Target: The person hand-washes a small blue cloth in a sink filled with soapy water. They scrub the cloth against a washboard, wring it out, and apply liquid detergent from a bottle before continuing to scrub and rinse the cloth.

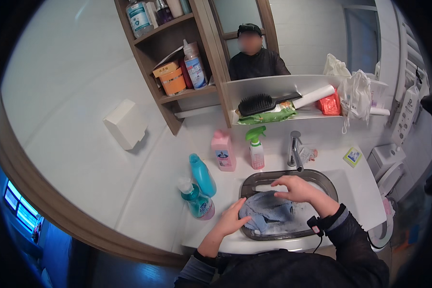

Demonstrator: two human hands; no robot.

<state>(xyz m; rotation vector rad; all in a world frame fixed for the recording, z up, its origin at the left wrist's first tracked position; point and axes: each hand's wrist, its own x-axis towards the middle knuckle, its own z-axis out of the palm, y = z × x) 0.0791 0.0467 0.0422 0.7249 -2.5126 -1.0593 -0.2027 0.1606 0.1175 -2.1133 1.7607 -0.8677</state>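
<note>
A wet blue-grey cloth (266, 208) lies bunched in a dark translucent plastic basin (325, 176) of sudsy water, set in the white washbasin. My left hand (232, 217) is at the cloth's left edge by the basin rim, thumb and fingers spread; whether it presses on the cloth is hard to tell. Over the cloth's upper right part hovers my right hand (297, 189), its thumb and fingers apart with nothing between them. A white object (268, 188), partly hidden by my right hand, is at the basin's far side. Behind the basin stands a chrome faucet (294, 151).
Left of the basin stand a pump bottle (198, 201), a blue bottle (203, 176), a pink bottle (224, 151) and a green-topped spray bottle (256, 149). A small green box (352, 157) lies at right. A hairbrush (257, 104) rests on the mirror shelf above.
</note>
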